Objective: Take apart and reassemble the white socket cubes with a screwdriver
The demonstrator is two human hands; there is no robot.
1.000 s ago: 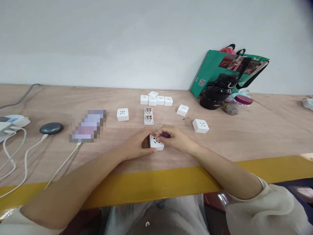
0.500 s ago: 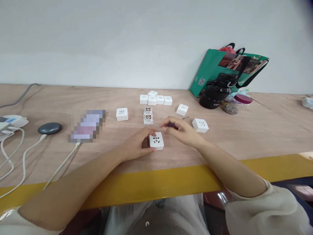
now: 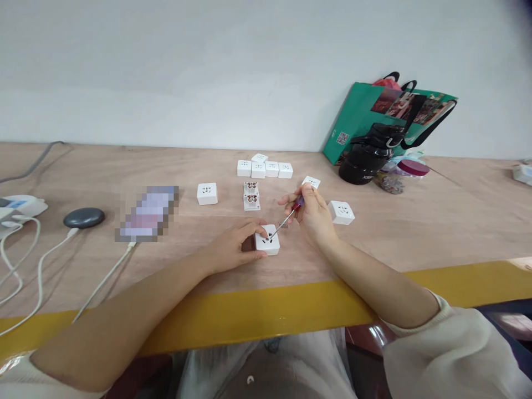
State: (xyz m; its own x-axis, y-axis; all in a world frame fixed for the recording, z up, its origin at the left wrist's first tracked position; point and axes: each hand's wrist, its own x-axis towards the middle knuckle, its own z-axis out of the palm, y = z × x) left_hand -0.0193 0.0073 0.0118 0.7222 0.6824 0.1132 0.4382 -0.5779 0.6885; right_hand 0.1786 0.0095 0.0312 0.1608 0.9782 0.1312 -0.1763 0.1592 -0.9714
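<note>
A white square wall socket lies face up near the table's front edge. My left hand grips it from the left, thumb and fingers closed on its side and top. A screwdriver with a dark red and purple handle is held in my right hand. Its thin metal shaft slants down to the left, and the tip meets the socket's face near the middle. Two open socket inserts with copper-coloured contacts lie just beyond. Another white socket sits right of my right hand.
Several white sockets are grouped farther back, and one socket lies to the left. A phone and a dark oval device trail white cables at left. A black flask stands before a green bag at right.
My right hand has turned upward, bringing the screwdriver into sight with its tip down on the socket. The socket has shifted slightly right, and my left hand stays on it.
</note>
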